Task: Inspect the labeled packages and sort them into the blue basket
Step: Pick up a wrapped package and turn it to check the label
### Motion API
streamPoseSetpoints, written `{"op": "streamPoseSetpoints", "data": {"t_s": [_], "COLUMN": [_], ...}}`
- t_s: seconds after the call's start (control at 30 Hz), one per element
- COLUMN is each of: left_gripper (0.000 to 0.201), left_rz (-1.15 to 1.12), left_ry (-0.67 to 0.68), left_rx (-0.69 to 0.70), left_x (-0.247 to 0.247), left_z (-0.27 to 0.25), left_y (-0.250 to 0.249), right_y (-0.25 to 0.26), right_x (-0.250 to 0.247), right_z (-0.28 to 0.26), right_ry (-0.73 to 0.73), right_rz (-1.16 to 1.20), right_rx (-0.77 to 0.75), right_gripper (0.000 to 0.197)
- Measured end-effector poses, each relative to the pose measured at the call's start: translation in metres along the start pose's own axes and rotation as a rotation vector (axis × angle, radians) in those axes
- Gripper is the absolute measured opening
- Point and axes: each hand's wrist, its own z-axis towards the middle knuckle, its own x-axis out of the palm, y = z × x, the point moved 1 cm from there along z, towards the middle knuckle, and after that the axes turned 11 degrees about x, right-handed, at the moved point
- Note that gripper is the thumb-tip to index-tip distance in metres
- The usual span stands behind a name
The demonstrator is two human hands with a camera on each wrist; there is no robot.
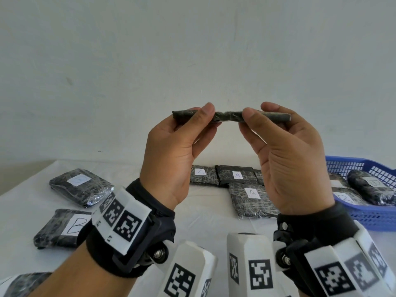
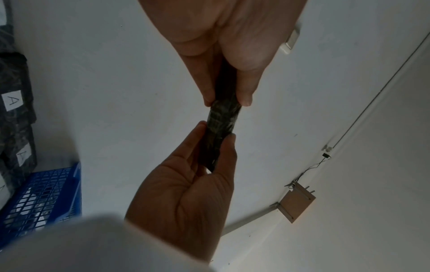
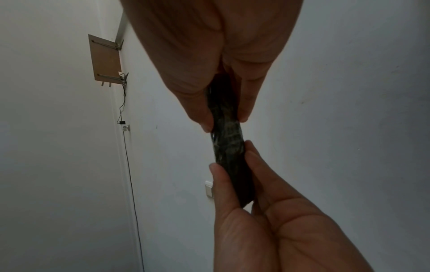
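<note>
The left hand [image 1: 171,155] and right hand [image 1: 287,159] each pinch one end of a dark wrapped package [image 1: 228,116], thumbs toward the camera and fingers behind, raised well above the tabletop [image 1: 210,213]. It is seen edge-on, its long axis running from 9 to 3 o'clock in the head view, so its label faces cannot be read here. With only fingertip pinches on slick wrap, I judge it could slip and drop if either hand lets go while turning it. A misread label would also send it to the wrong place. Below, at 6 o'clock, lie packages marked A [image 1: 252,198]; at 7 o'clock one marked B [image 1: 62,228]. The blue basket [image 1: 372,215], at 4 o'clock, already holds packages.
</note>
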Motion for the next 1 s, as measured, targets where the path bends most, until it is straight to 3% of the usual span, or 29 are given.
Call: {"op": "streamPoseSetpoints", "data": {"t_s": [0.07,0.23,0.33,0.47,0.63,0.8,0.93,1.0], "left_gripper": [0.026,0.050,0.042,0.034,0.033,0.024,0.025,0.028], "left_rz": [0.006,-0.004,0.032,0.055,0.057,0.020,-0.013,-0.029], "left_ry": [0.007,-0.036,-0.037,-0.003,0.000,0.039,0.012,0.017], "left_rx": [-0.008,0.001,0.030,0.002,-0.015,-0.033,-0.051,-0.076], "left_x": [0.001,0.001,0.001,0.000,-0.001,0.000,-0.002,-0.002], "left_z": [-0.001,-0.002,-0.002,-0.003,-0.002,-0.002,0.002,0.002], "left_y": [0.002,0.005,0.006,0.006,0.009,0.003,-0.002,-0.002], "right_y": [-0.001,-0.006,-0.006,-0.009,-0.008,-0.007,0.000,0.001], "right_x": [0.000,-0.003,-0.001,-0.003,-0.007,-0.009,-0.008,-0.009], "right_z": [-0.001,-0.001,-0.002,0.001,0.003,0.003,0.002,0.003], "right_ry": [-0.043,-0.047,-0.052,-0.077,-0.058,-0.054,0.028,0.006], "right_rz": [-0.056,-0.113,-0.135,-0.173,-0.202,-0.182,-0.068,-0.090], "right_rx": [-0.025,0.000,-0.026,-0.031,-0.007,-0.020,0.012,-0.013], "right_gripper": [0.048,0.044,0.057,0.051,0.061,0.051,0.016,0.010]}}
